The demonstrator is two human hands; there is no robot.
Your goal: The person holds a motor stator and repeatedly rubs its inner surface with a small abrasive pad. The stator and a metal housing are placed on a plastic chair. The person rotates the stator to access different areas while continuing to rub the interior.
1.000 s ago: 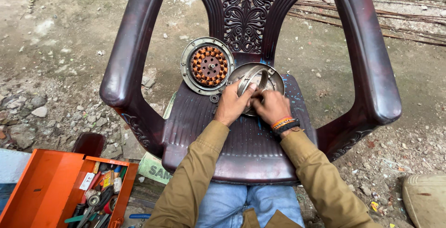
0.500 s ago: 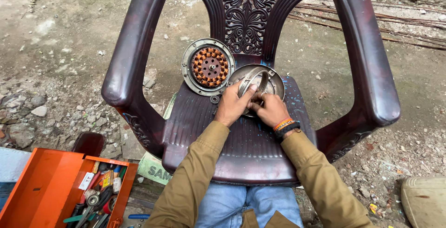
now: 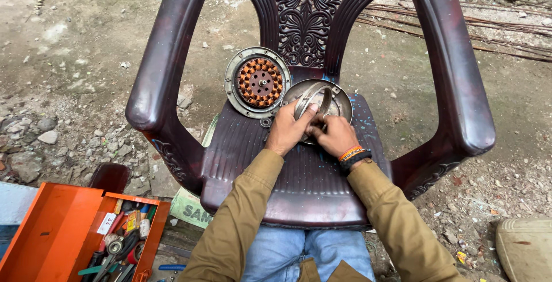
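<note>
Very little has shifted over the last second: both hands stay bunched on the round metal cover (image 3: 336, 101) that lies toward the back of the chair seat (image 3: 299, 184), a little right of its middle. The only change worth noting is a slight reshuffle of the fingers; the cover itself has not travelled across the seat, and the view has barely drifted. I judge from this that the work is slow, close fiddling on the inside of the cover, not lifting or carrying.

The left hand (image 3: 289, 129) lies over the near left rim of the cover, fingers curled and pressing a curved metal piece (image 3: 313, 95) that stands up inside it; its grip looks closed on that piece, though the fingertips are partly hidden. The right hand (image 3: 333, 135) sits just beside it at the near rim, knuckles up and clenched. What it pinches is too small to tell. A band of orange and black bracelets (image 3: 353, 156) circles that wrist.

Just left of the cover, leaning against the carved chair back (image 3: 305, 12), is a round motor part with copper windings (image 3: 259, 82), touched by neither hand. A small dark ring (image 3: 265, 122) lies on the seat below it, near the left hand's thumb.

On the ground past the seat's front left corner stands an open orange toolbox (image 3: 52, 230) with mixed hand tools in it, well apart from the hands.
</note>
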